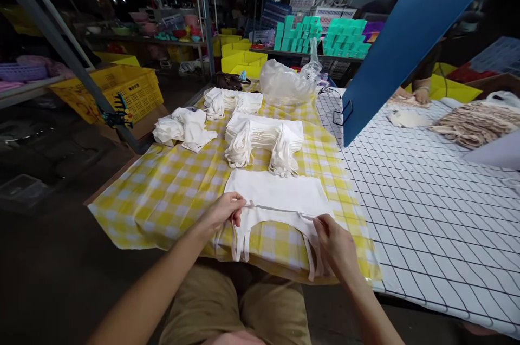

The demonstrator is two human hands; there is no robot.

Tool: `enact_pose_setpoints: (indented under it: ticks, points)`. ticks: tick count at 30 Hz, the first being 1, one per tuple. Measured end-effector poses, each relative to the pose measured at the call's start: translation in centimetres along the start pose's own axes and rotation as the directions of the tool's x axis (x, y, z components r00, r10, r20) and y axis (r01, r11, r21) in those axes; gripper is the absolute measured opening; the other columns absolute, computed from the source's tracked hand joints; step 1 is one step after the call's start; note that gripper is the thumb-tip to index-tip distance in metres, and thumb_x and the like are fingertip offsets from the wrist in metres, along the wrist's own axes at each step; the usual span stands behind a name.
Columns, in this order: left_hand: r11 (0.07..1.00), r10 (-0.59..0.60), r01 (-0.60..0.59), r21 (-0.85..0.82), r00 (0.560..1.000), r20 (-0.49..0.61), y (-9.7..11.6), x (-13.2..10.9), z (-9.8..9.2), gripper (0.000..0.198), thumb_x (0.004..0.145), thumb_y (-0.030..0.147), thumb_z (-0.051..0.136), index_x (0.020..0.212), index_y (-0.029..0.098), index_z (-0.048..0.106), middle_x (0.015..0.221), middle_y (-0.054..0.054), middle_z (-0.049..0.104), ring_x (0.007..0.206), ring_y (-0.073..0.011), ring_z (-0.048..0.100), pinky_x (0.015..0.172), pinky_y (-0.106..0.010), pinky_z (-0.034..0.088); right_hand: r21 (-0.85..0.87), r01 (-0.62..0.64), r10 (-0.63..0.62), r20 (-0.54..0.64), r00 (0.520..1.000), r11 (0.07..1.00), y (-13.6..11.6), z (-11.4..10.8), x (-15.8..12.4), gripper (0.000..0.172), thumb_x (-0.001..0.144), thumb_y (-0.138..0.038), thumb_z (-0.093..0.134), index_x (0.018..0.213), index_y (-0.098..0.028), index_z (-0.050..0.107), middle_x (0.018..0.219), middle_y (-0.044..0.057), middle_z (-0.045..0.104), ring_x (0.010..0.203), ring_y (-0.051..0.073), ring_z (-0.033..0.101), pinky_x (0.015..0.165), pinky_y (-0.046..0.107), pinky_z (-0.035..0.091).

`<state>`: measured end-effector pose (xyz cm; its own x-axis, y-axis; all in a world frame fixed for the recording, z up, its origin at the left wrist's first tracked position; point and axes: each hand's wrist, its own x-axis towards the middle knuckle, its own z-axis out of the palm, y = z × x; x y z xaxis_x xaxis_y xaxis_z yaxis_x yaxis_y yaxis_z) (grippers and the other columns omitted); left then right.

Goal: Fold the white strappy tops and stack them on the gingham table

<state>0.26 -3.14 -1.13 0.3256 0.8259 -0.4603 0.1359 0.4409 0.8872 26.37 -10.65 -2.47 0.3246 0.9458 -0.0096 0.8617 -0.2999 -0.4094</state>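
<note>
A white strappy camisole top [280,190] lies flat in front of me, its thin straps hanging toward the table's near edge. My left hand [227,208] pinches the top's edge near the left strap. On the other side, my right hand [333,236] has its fingers closed on the edge by the right strap. Just beyond the top sits a neat stack of folded white camisoles [264,134], straps bunched toward me. Behind it is a smaller white stack [233,100], and a loose heap of white garments [182,127] rests to the left.
A yellow checked cloth [162,199] covers the table. A slanting blue panel [398,58] rises at right, beside a white grid-patterned surface [426,226] with beige piles [475,123]. Another person's hand [422,95] is there. A plastic bag [290,82] and yellow crate [125,90] stand farther back.
</note>
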Motion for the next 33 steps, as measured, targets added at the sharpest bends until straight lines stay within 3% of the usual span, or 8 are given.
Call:
enact_pose_setpoints:
  ticks: [3,6,10,18,26,33]
  points:
    - [0.986,0.073,-0.051,0.157,0.987,-0.141,1.1,2.0,-0.3,0.012,0.078,0.027,0.051,0.073,0.018,0.046,0.039,0.01,0.04,0.028,-0.005,0.041,0.035,-0.016,0.023,0.078,0.02,-0.018,-0.025,1.0,0.997,-0.2,-0.2,2.0,0.026,0.082,-0.038,0.038,0.08,-0.021,0.058,0.071,0.005,0.065,0.065,0.018,0.055,0.058,0.025,0.034]
    - [0.92,0.144,-0.026,0.391,0.95,-0.276,1.7,4.1,-0.2,0.008,0.081,0.021,0.046,0.075,0.018,0.049,0.04,0.01,0.04,0.026,-0.0049,0.037,0.035,-0.016,0.023,0.125,0.009,-0.007,-0.019,1.0,0.992,-0.6,-0.1,4.0,0.024,0.08,-0.035,0.039,0.076,-0.021,0.058,0.066,0.003,0.062,0.062,0.017,0.053,0.057,0.024,0.033]
    - [0.838,0.175,0.021,0.546,0.936,-0.304,1.5,5.9,-0.2,0.009,0.08,0.02,0.046,0.075,0.018,0.052,0.04,0.01,0.041,0.027,-0.0068,0.039,0.036,-0.018,0.027,0.108,-0.019,0.018,0.006,1.0,0.994,-0.9,0.4,5.4,0.021,0.079,-0.033,0.039,0.072,-0.021,0.056,0.065,0.002,0.061,0.062,0.016,0.051,0.057,0.023,0.031]
    - [0.82,0.18,0.01,0.573,0.944,-0.275,0.8,6.5,-0.7,0.011,0.081,0.022,0.046,0.073,0.018,0.052,0.041,0.009,0.044,0.028,-0.0074,0.043,0.037,-0.018,0.029,0.109,-0.052,0.053,-0.008,0.999,0.993,-0.7,1.4,5.7,0.021,0.077,-0.033,0.04,0.07,-0.02,0.055,0.065,0.002,0.06,0.062,0.015,0.048,0.057,0.023,0.03]
    - [0.929,0.118,-0.016,0.37,0.959,-0.257,0.9,6.4,-0.9,0.012,0.081,0.017,0.046,0.07,0.017,0.047,0.039,0.01,0.043,0.026,-0.0068,0.041,0.033,-0.018,0.028,0.102,-0.112,0.116,-0.028,0.993,0.988,-0.6,1.5,6.0,0.02,0.076,-0.032,0.042,0.07,-0.02,0.057,0.063,0.002,0.059,0.059,0.014,0.046,0.056,0.024,0.029]
    - [0.956,0.09,-0.017,0.291,0.967,-0.238,1.1,6.4,-0.9,0.012,0.081,0.015,0.047,0.069,0.017,0.046,0.038,0.011,0.042,0.024,-0.0057,0.041,0.032,-0.017,0.029,0.163,-0.155,0.169,-0.075,0.983,0.974,-0.5,1.1,6.7,0.021,0.072,-0.035,0.045,0.066,-0.019,0.058,0.061,0.004,0.059,0.059,0.016,0.046,0.057,0.026,0.03]
